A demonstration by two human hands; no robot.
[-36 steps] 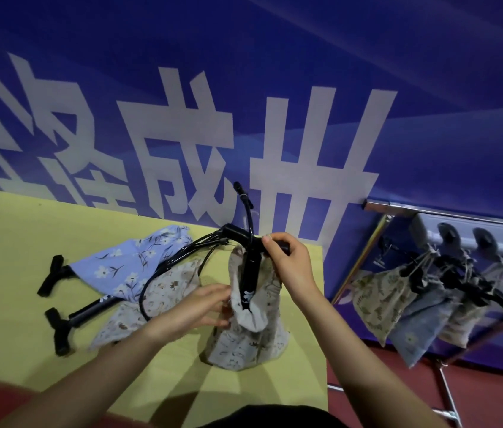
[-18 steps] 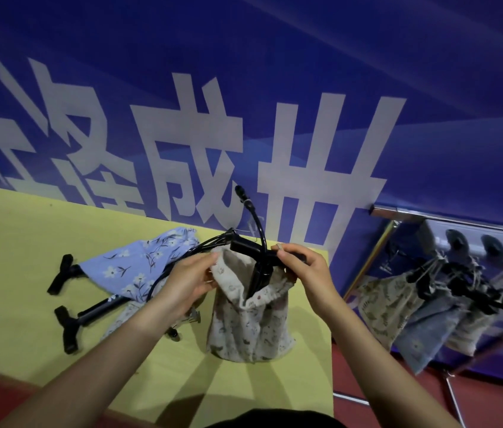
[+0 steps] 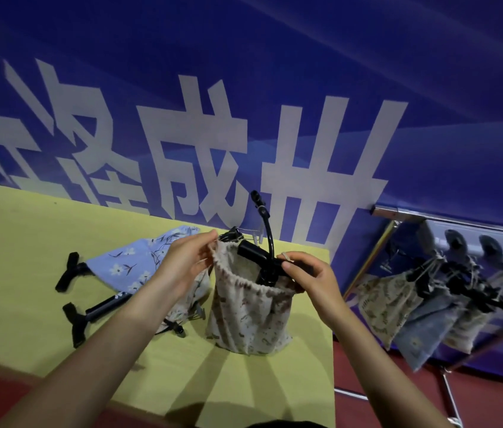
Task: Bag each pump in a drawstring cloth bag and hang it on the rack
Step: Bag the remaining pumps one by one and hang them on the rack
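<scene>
Pinching opposite rims of the beige bag (image 3: 248, 313), the left hand (image 3: 182, 264) and right hand (image 3: 309, 279) were seen; the protruding pump handle (image 3: 259, 257) could have blocked the drawstring closing.

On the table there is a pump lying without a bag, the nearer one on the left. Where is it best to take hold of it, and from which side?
Probably the straight black barrel of the bare pump, from above. It lies flat on the yellow table with its middle exposed. The T-shaped end points left, and the other end runs under the blue bag, so the middle looks freest.
</scene>
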